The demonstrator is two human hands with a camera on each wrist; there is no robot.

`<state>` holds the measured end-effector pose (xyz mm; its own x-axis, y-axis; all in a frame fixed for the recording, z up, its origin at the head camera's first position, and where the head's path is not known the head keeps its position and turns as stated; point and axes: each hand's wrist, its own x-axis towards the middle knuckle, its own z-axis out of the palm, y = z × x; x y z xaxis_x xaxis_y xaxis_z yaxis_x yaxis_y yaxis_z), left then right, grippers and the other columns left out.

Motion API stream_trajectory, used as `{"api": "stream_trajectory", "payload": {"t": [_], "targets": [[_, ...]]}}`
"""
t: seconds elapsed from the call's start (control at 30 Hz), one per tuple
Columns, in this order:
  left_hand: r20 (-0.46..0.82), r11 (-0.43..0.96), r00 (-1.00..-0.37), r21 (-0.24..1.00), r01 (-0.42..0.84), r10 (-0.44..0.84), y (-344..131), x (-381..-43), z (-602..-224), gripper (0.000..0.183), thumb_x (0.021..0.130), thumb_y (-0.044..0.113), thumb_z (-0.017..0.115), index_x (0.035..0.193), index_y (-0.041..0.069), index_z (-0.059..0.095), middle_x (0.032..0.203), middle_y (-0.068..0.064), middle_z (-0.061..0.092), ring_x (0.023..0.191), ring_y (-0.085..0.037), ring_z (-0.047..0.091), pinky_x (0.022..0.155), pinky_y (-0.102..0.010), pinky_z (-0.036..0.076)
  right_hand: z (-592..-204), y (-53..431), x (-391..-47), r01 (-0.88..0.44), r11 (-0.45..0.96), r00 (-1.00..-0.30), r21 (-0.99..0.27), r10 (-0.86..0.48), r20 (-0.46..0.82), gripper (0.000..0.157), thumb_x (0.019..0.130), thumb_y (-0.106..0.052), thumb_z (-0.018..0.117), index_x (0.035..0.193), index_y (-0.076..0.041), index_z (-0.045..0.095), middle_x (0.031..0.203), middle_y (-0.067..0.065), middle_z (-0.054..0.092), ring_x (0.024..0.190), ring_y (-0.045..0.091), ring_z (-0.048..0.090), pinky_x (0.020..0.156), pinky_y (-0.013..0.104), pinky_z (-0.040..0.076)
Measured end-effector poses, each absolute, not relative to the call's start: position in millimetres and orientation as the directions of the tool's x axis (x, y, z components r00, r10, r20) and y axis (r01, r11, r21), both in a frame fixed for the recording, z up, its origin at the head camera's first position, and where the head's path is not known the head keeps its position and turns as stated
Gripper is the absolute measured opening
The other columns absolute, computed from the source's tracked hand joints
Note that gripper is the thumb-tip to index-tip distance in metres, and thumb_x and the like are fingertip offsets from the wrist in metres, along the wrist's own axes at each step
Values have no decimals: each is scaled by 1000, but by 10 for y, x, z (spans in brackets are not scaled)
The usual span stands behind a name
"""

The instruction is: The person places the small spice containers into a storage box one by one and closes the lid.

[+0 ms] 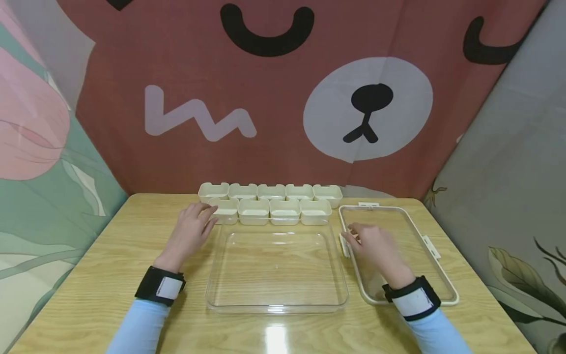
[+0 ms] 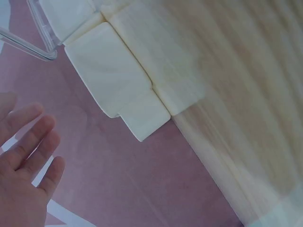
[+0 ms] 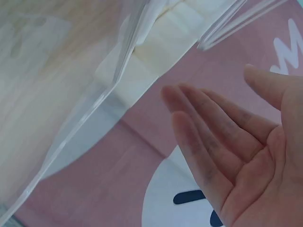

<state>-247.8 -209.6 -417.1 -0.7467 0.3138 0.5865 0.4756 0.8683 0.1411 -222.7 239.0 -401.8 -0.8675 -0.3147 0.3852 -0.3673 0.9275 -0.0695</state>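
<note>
My left hand (image 1: 190, 228) hovers at the left end of the front row of small cream containers, beside the leftmost container (image 1: 228, 212). Its fingers look relaxed in the left wrist view, apart from the cream containers (image 2: 109, 71). Over the left edge of a clear lid with a white rim (image 1: 382, 208) is my right hand (image 1: 376, 246). The right wrist view shows that palm (image 3: 258, 182) bare and its fingers loosely bent. Between the hands lies a large clear plastic box (image 1: 276, 309), with the wooden table visible through its bottom.
A second row of cream containers (image 1: 271, 191) stands behind the front one, close to the wall cloth (image 1: 283, 162) with its bear print. White clips (image 1: 431, 247) stick out from the lid's sides. The wooden table (image 1: 119, 255) extends left of the left hand.
</note>
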Motion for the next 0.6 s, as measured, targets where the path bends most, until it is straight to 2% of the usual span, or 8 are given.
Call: {"api": "stream_trajectory", "payload": {"t": [0.07,0.2,0.43,0.6], "targets": [[611,859,-725,137,493,318,-2116,-2481,-4185,28,89,16,64,114,1,65,106,-16,60,102,-34,52,87,-51,39,-4023,2339,-2196,-368,927,-868,-69,-316,383,25,88,-34,65,87,-9,67,59,-1,58,49,11,51,43,28,37],[651,847,-687,125,517,323,-2160,-2472,-4189,24,87,12,66,107,-1,67,99,-16,60,97,-34,54,84,-50,40,-4020,2242,-2143,-374,920,-879,-115,-311,362,24,88,-32,65,88,-9,70,58,-5,57,48,6,46,45,25,36],[676,840,-657,103,532,333,-2268,-2449,-4206,23,83,8,69,104,-2,68,93,-14,61,90,-32,55,82,-50,42,-4017,2134,-2086,-351,899,-920,-263,-278,276,23,86,-28,68,86,-6,73,65,-2,66,55,3,55,50,22,44],[677,846,-660,101,523,327,-2372,-2428,-4210,23,81,5,70,103,-2,68,91,-15,60,89,-32,54,80,-50,42,-4012,2070,-2064,-296,872,-953,-390,-243,179,19,85,-25,69,86,-5,72,64,-1,66,52,2,55,48,21,44]]}}
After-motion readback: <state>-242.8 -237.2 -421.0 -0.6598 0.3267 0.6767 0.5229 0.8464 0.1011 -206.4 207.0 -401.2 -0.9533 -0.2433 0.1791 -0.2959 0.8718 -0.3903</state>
